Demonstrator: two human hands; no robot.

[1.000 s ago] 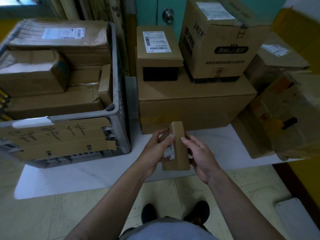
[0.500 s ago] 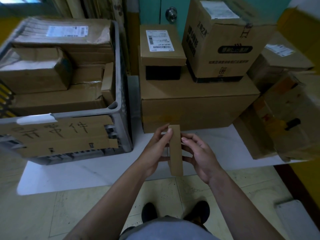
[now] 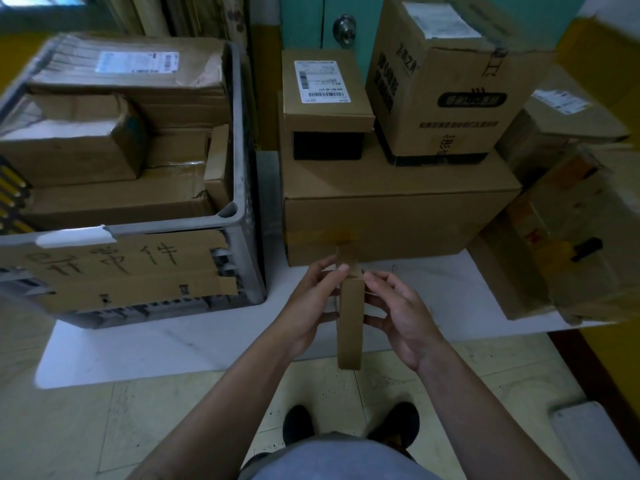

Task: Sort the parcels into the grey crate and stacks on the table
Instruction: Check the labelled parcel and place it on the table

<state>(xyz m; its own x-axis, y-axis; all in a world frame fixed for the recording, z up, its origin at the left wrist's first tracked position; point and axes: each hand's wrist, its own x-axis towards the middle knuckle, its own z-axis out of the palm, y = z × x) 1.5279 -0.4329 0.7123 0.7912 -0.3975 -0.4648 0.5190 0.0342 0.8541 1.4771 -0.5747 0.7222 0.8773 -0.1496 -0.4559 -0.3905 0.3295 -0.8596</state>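
**Parcel (image 3: 350, 334) held edge-on: crate (image 3: 166, 227) at the left, stack (image 3: 398, 188) straight above**

The parcel is a slim brown box. It hangs in the air at the lower middle of the frame, over the near edge of the white counter (image 3: 156, 348), and it touches neither the counter nor any other box. Its narrow side faces the camera. Its long axis runs up and down in the frame, so the far end points at the front wall of the stack and the near end points back at the person.

The left hand (image 3: 308, 306) grips the parcel, with fingers curled over the far end and the thumb lower on the left face. The right hand (image 3: 401, 317) is spread, and only its fingertips (image 3: 370, 277) and thumb touch the right face, as a support.

The crate stands at the upper left of the frame, already rather full of boxes. It lies on the left hand's side, so this hand is the nearer one for a drop there. The stack lies directly above the hands in the frame, about equally near to both. I judge that the sorting choice is not yet made, because the parcel leans to neither side. For the crate, it must go left and up over the rim.
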